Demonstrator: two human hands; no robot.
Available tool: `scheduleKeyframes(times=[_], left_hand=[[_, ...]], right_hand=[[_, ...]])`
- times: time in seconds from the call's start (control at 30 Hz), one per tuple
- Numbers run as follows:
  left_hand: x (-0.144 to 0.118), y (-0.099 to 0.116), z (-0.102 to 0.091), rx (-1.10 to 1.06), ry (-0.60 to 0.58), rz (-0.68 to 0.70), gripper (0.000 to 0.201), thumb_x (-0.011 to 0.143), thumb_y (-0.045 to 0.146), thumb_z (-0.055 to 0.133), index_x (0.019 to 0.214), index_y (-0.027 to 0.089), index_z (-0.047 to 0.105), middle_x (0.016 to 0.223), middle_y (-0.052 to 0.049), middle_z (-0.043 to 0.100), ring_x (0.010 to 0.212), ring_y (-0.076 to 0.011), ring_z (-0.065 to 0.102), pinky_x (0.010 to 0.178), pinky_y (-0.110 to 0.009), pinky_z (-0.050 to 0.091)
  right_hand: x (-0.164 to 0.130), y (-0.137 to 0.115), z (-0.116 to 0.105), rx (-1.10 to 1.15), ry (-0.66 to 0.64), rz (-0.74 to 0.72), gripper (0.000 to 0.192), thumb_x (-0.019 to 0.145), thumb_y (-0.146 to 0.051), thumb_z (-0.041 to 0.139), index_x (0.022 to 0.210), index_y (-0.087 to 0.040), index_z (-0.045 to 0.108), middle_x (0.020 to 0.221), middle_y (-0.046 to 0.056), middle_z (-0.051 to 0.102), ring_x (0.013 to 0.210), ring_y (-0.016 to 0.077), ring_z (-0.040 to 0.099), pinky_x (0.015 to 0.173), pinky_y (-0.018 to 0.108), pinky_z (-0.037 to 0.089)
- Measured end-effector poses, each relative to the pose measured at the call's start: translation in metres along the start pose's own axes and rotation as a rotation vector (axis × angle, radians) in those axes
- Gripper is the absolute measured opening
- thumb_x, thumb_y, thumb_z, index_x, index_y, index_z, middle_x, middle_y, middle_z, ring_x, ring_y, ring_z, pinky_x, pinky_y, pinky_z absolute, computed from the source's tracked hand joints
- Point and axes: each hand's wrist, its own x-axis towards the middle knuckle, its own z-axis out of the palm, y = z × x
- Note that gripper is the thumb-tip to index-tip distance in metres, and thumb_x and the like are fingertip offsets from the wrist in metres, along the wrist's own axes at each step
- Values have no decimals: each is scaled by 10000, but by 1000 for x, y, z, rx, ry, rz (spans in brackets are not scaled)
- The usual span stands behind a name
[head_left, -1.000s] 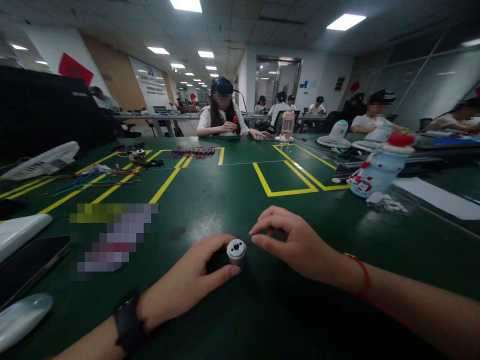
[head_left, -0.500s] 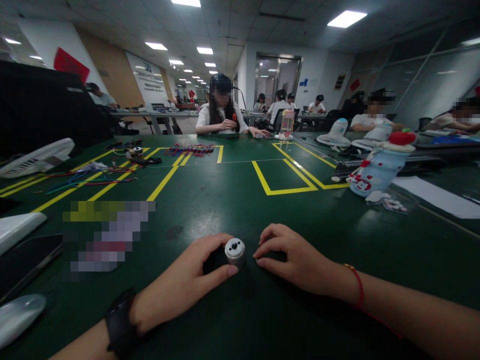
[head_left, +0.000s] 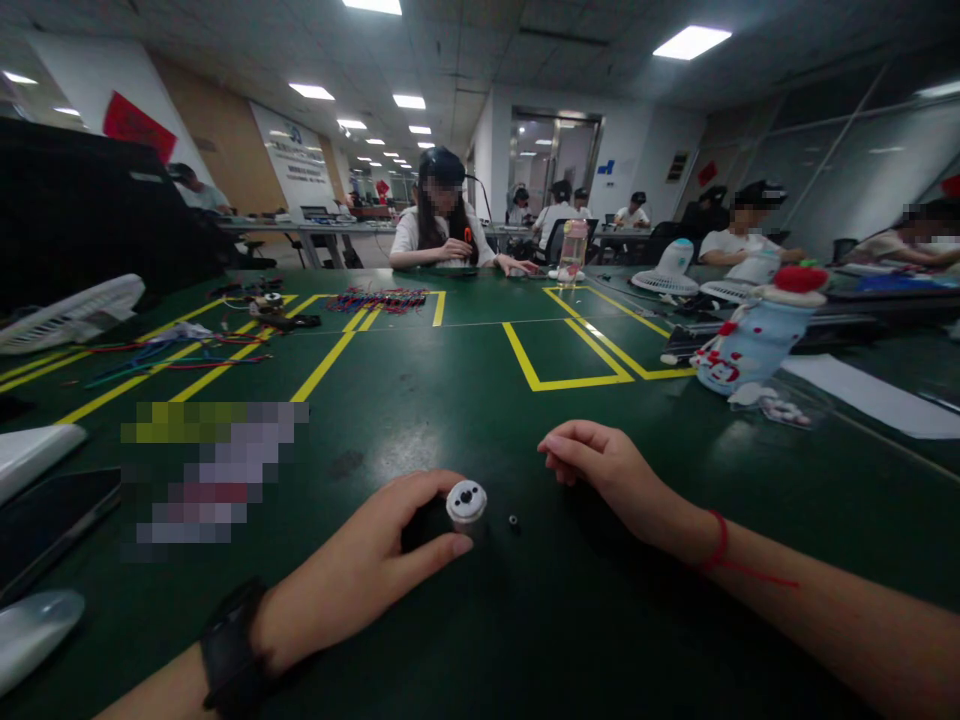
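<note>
My left hand (head_left: 367, 575) grips a small metal cylinder with a white end cap (head_left: 466, 503), held upright on the green table (head_left: 465, 400). A tiny dark ring-shaped part (head_left: 514, 521) lies on the table just right of the cylinder. My right hand (head_left: 607, 470) hovers a little right of that part and above it, with fingers curled together; nothing shows in them. A black watch sits on my left wrist, a red string on my right.
Yellow tape lines (head_left: 559, 355) mark boxes on the table. A phone (head_left: 52, 520) and white objects lie at the left edge, coloured wires (head_left: 176, 355) and a fan (head_left: 71, 315) beyond. A blue bottle with a red cap (head_left: 757, 335) stands right. Other people sit at the far side.
My right hand was pinched beside the cylinder's cap, dropped to the table, then lifted away to the right, leaving the tiny dark part on the table. My left hand kept its grip.
</note>
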Motion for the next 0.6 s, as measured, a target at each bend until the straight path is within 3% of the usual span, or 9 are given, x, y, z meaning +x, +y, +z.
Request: scheduleKeyframes(times=[0.17,0.43,0.6], left_hand=[[-1,0,0,7,0,-5,367,851,422,616,1198,333,538,1200,-3,614,1074,-236,583,949,-376,473],[-2,-2,1,31,10,-5,374,853,423,618,1208,378,507,1213,40,607,1081,-209,580,945,-342,465],[-1,-4,3,31,17,5,360,859,403,614,1202,364,510,1205,26,607,1088,-217,572,958,-361,450]], right_hand=[[-10,-7,7,-245,-143,-81,177,834,-338,608,856,-171,663,772,8,637,689,132,556,602,251,424],[-6,-5,5,-217,-67,-59,183,857,-336,582,882,-169,653,761,7,630,685,129,561,602,250,431],[-14,-6,11,-525,-236,-268,167,819,-284,636,953,-194,679,916,38,621,785,154,564,676,281,446]])
